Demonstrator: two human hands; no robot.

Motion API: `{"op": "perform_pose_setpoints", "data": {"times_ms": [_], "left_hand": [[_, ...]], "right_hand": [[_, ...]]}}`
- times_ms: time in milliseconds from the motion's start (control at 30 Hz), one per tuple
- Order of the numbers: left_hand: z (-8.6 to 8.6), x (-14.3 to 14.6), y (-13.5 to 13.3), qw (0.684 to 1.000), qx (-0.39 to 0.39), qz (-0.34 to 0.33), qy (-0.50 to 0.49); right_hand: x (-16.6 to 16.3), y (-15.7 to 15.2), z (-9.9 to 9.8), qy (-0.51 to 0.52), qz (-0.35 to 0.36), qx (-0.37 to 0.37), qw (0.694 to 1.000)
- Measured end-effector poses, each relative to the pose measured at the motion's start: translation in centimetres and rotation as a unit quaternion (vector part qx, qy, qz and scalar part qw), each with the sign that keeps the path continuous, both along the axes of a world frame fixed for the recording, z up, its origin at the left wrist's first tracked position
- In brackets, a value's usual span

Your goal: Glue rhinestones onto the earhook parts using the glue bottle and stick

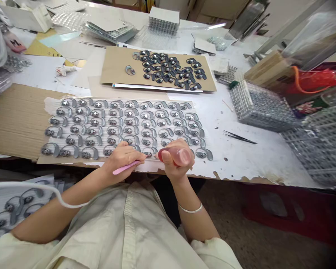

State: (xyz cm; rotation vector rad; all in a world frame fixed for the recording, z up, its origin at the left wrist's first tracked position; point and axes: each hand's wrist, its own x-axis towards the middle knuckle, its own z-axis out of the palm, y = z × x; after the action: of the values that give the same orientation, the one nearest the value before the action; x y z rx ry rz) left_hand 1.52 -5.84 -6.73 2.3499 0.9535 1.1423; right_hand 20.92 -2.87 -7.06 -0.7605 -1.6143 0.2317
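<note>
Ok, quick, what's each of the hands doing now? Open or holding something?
Left hand: closed, holding a slim, flat pink tool.
Right hand: closed around a reddish-pink, see-through bottle.

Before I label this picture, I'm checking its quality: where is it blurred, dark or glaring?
Head view: the gridded stack at far right looks smeared; head view: the red item at lower right lies in shadow; head view: the bottle in the right hand shows glare.

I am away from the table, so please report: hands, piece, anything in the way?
Left hand grips pink tool. Right hand grips reddish bottle. Grey hook-shaped piece between both hands. No obstacle visible; black tweezers lie farther right.
</note>
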Motion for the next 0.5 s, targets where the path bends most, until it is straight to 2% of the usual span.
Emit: {"op": "perform_pose_setpoints", "data": {"times_ms": [500], "left_hand": [[-0.45, -0.96, 0.94, 0.996, -0.079, -0.039, -0.024]], "right_hand": [[-0.09, -0.15, 0.06, -0.002, 0.023, -0.015, 1.0]]}}
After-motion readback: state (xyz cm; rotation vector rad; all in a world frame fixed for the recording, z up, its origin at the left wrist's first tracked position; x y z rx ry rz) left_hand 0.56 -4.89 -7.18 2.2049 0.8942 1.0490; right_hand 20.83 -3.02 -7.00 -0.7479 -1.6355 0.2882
